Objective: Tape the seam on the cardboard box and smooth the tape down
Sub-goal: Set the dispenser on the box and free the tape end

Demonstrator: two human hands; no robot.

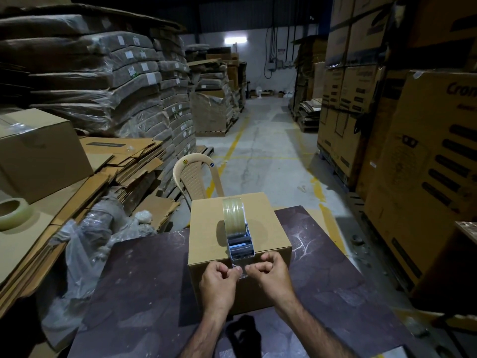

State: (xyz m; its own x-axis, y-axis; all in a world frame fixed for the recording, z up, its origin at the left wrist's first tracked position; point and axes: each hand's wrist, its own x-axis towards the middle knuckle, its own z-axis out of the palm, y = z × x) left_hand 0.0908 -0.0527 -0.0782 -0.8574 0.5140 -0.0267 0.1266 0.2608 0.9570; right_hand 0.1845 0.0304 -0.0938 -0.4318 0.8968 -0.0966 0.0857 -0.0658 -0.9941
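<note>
A closed cardboard box stands on a dark table. A tape dispenser with a clear tape roll rests on the box's top, over the middle seam, near the front edge. Both of my hands are at the box's front top edge, just below the dispenser. My left hand and my right hand each pinch the loose end of the clear tape between thumb and fingers, holding it against the front face of the box. The seam under the dispenser is hidden.
A beige plastic chair stands behind the table. Flattened cardboard, a spare tape roll and crumpled plastic wrap lie at left. Tall stacked cartons line the right, with a concrete aisle between.
</note>
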